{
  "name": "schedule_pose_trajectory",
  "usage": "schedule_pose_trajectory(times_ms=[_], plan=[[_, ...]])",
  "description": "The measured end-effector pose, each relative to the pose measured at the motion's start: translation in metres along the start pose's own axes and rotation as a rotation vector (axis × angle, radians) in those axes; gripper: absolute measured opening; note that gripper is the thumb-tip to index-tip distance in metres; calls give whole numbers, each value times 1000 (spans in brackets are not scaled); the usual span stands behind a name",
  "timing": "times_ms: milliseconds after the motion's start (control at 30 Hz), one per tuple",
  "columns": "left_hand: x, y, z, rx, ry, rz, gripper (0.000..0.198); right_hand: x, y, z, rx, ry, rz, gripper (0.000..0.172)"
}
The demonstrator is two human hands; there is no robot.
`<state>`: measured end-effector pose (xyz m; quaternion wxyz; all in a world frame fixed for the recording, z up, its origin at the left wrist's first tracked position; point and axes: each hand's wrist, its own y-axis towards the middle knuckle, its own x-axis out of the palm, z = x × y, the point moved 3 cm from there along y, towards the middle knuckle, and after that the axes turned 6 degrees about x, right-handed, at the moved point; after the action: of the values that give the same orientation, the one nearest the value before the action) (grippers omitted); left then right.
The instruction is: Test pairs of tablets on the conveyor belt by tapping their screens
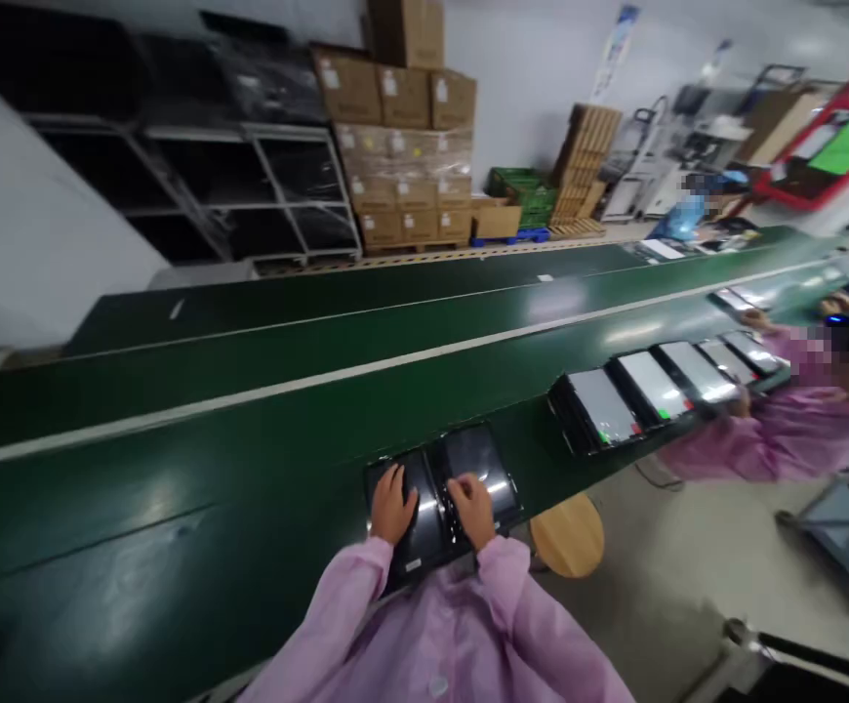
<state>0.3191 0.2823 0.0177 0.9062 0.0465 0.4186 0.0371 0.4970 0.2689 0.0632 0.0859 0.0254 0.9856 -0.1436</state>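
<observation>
Two black glossy tablets lie side by side on the near edge of the green conveyor belt (176,459). My left hand (392,505) rests on the left tablet (417,522) with its fingers curled down on the screen. My right hand (472,508) lies across the seam, touching the right tablet (484,464), fingers bent and pressed on the glass. Both my sleeves are pink. Neither hand lifts anything.
Farther right on the belt lies a row of several lit tablets (655,386), with another person in a pink coat (790,430) leaning over them. A round wooden stool (568,535) stands below the belt edge. Stacked cardboard boxes (410,146) and black racks (234,186) line the far wall.
</observation>
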Motion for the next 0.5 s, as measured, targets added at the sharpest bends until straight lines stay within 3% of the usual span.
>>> schedule_pose_trajectory(times_ms=[100, 200, 367, 500], plan=[[-2, 1, -10, 30, 144, -88, 66, -48, 27, 13, -122, -370, 232, 30], [5, 15, -2, 1, 220, -172, 75, -76, 54, 28, -65, -623, 285, 53], [8, 56, 24, -56, 266, -206, 73, -76, 101, 29, 65, -657, 187, 78], [-2, 74, 29, -105, 268, -178, 52, -70, 123, 1, 115, -596, 198, 79]])
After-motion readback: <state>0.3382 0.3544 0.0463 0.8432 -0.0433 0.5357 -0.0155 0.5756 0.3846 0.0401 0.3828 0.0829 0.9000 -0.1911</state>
